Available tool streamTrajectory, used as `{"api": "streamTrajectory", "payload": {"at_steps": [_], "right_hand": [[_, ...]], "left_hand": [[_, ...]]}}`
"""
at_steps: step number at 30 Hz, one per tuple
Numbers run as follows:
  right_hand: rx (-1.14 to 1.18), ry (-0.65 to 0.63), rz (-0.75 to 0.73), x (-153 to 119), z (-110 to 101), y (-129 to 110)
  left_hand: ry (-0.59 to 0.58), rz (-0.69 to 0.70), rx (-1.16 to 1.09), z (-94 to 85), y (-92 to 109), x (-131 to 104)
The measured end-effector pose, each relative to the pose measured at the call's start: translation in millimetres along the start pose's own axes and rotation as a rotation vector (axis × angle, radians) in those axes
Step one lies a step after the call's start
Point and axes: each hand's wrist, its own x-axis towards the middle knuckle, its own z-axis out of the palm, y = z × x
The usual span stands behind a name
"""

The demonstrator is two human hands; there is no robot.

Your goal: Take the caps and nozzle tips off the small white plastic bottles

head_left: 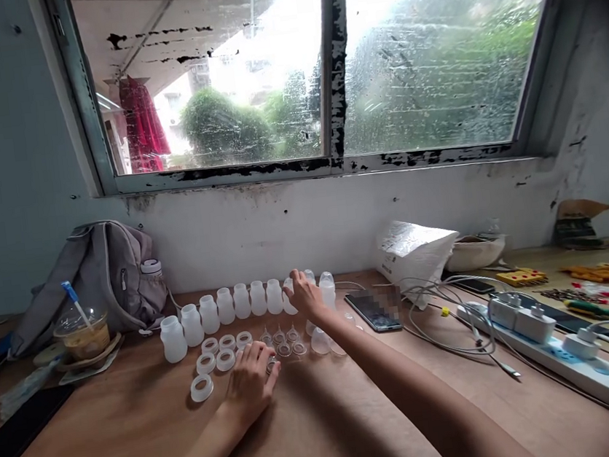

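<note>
A curved row of frosted, open-topped bottles [209, 314] stands on the wooden table. White rings [202, 387] lie in front of the row, beside my left hand. Clear nipples [283, 344] sit to the right of the rings. My left hand [251, 377] is low over the table, its fingers curled around a small clear piece that looks like a nipple. My right hand [305, 296] reaches to the right end of the row, fingers bent down at a bottle and partly hiding it. Capped bottles [327, 288] stand just beyond it. Clear domed caps [320, 341] lie near my right forearm.
A phone [374, 311], white cables and a power strip [561, 353] lie to the right. A white bag [414, 252] leans by the wall. On the left are a grey backpack [109, 280], a drink cup [83, 338] and a black flat object [19, 430].
</note>
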Motion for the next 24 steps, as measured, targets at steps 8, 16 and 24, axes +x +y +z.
{"api": "streamTrajectory", "payload": {"at_steps": [8,16,24], "right_hand": [[0.241,0.152,-0.192,-46,-49,-12],[0.717,-0.015,-0.263,-135,-69,-2],[0.59,-0.028,-0.362,-143,-45,22]], "left_hand": [[0.217,0.033,0.016,-2.3,9,-5],[0.097,0.109,-0.157,-13.2,24,-9],[-0.3,-0.042,-0.537,-23.5,47,-10]]}}
